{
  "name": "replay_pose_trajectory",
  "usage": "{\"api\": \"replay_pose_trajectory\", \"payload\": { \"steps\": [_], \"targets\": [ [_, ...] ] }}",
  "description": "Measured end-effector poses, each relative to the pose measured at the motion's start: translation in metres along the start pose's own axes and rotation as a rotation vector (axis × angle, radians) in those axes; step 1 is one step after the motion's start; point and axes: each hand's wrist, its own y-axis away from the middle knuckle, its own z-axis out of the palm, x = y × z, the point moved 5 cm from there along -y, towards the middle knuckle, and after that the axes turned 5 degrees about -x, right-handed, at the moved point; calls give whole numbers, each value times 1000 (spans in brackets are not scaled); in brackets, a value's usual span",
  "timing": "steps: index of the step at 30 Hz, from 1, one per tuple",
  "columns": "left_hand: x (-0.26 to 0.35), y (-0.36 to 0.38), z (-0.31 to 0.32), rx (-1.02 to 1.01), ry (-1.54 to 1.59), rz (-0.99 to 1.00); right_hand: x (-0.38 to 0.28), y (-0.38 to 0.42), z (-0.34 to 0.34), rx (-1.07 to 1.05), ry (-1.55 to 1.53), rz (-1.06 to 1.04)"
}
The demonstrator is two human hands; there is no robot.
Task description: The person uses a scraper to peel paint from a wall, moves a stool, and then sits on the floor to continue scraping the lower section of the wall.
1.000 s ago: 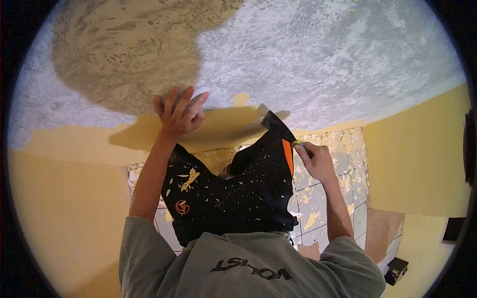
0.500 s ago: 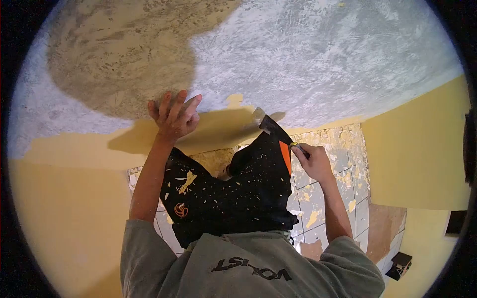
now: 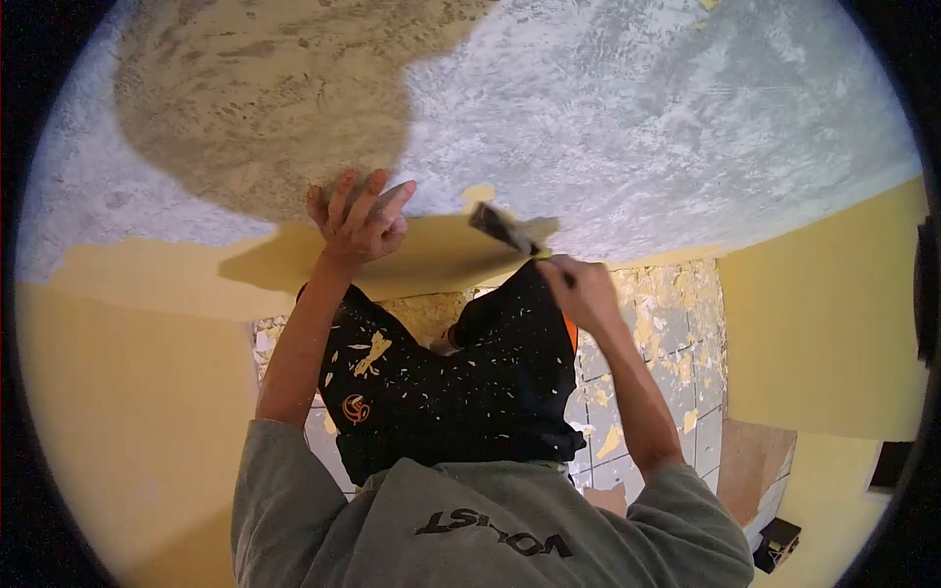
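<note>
My left hand [image 3: 361,223] rests against the wall with its fingers spread, where the bare grey plaster [image 3: 588,127] meets a strip of yellow paint [image 3: 412,257]. In my right hand [image 3: 585,292] is a scraper [image 3: 505,228], gripped by its handle, with its broad blade pointing up and left toward the wall. Close to the blade, a small patch of yellow paint [image 3: 479,194] remains on the grey surface. The blade looks slightly smeared by motion. Pale paint flakes dot the black shorts [image 3: 451,392] below both hands.
Yellow walls stand to the left [image 3: 147,392] and right [image 3: 823,323]. Paint chips litter the tiled floor [image 3: 657,392], with a brown sheet [image 3: 753,465] farther right. A dark box-like object [image 3: 777,544] lies at the lower right. A large shadow covers the upper left plaster.
My right hand has moved up and left with the scraper, whose blade has swung further left, close to the yellow patch. My left hand keeps its spread pose; the view has shifted slightly.
</note>
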Motion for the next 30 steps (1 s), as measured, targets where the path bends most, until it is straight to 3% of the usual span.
{"api": "replay_pose_trajectory", "payload": {
  "steps": [2,4,6,7,12,18,22,24,26,28,30],
  "targets": [
    [0,0,1,-11,0,5,-15,-2,17,68,-25,-252],
    [-1,0,-3,-21,-10,6,-22,11,5,24,-63,-214],
    [0,-1,-3,-21,-10,3,-2,23,-10,-75,-126,68],
    [-2,-2,-1,-18,-16,-3,2,24,-16,-66,-63,107],
    [1,-4,-4,27,16,6,2,10,1,-12,-21,62],
    [1,-1,-1,1,17,-21,-11,8,-13,-58,-34,164],
    [0,-2,-3,19,32,3,-34,0,9,52,-47,-265],
    [-1,0,-3,-33,24,-10,-32,13,-13,11,-86,-155],
    [-4,-2,-2,-10,12,-7,-12,17,-31,-48,-112,127],
    [3,0,-4,-4,29,-12,-11,6,-22,-31,-62,129],
    [1,-2,-2,3,23,-8,-22,-2,-8,18,-55,-55]
  ]
}}
